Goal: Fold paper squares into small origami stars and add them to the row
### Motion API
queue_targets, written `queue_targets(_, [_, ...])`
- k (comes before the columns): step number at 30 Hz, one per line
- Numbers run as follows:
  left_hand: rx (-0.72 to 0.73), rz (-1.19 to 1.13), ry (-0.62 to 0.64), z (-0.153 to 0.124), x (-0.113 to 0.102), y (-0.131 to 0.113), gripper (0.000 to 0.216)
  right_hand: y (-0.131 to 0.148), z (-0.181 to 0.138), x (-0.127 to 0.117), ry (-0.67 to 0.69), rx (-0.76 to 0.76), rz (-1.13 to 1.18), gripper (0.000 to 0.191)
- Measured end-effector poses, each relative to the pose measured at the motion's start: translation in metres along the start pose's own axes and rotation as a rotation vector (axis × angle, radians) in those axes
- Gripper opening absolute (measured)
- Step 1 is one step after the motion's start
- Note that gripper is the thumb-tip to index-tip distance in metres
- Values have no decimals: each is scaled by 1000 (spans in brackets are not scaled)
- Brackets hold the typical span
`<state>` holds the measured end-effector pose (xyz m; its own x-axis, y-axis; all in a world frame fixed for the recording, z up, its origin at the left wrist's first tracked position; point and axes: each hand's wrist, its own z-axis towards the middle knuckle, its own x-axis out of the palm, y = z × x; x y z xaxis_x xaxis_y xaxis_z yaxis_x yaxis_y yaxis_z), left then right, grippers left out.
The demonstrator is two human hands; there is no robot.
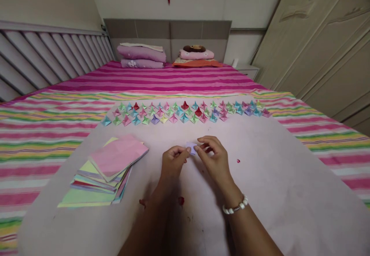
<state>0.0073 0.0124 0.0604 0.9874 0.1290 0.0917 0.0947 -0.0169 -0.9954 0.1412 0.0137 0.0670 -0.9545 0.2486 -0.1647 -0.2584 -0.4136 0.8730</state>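
Observation:
Between my two hands, a small folded piece of purple paper is held above the pale board. My left hand pinches its left edge between thumb and fingers. On the opposite edge, my right hand grips it with thumb and forefinger, the other fingers curled above. Part of the paper is hidden behind the fingertips. Left of my hands lies a fanned stack of coloured paper sheets, pink on top. Beyond my hands stand rows of small folded paper shapes in blue, green, pink, red, purple and yellow.
The pale board rests on a bed with a striped bedspread. Small red scraps lie near my forearms, with another red bit at the right. Folded bedding is stacked by the headboard. A slatted rail runs along the left.

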Motion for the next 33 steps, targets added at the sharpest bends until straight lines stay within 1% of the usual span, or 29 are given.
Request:
queue_targets(1, [-1,7,-29,0,0,1,27,1,-1,0,-3,-127,-79,11])
queue_targets(2, [1,12,-49,1,0,2,26,2,-1,1,23,-231,-136,11])
queue_targets(3, [3,14,-62,0,0,2,26,3,-2,1,68,-304,-172,12])
queue_targets(5, [6,10,-62,-1,1,1,25,2,-3,2,160,-367,-200,16])
queue_targets(8, [9,-1,-22,-3,1,-2,24,-1,-4,4,228,-360,-193,20])
queue_targets(10, [42,6,16,-3,1,-3,23,-3,-4,5,234,-314,-170,18])
queue_targets(13, [138,56,49,-3,0,-3,27,-4,-3,4,201,-194,-84,15])
queue_targets(16, [186,68,63,-2,0,-1,28,-3,-2,4,141,-29,64,11])
queue_targets(18, [189,39,73,-2,0,1,22,-2,-1,3,118,127,190,8])
queue_targets(20, [180,5,45,0,1,4,18,-1,0,3,125,282,308,10])
queue_targets(22, [148,-24,-14,2,1,7,22,-1,0,3,144,388,395,14])
queue_targets(24, [107,-63,-41,4,1,9,33,-2,1,3,143,434,445,15])
queue_targets(26, [67,-93,10,5,0,9,36,-3,1,3,120,447,460,16])
queue_targets(29, [48,-91,112,4,1,6,25,-3,2,2,103,445,460,16])
queue_targets(33, [75,-70,120,-1,1,-2,18,0,3,1,131,441,486,19])
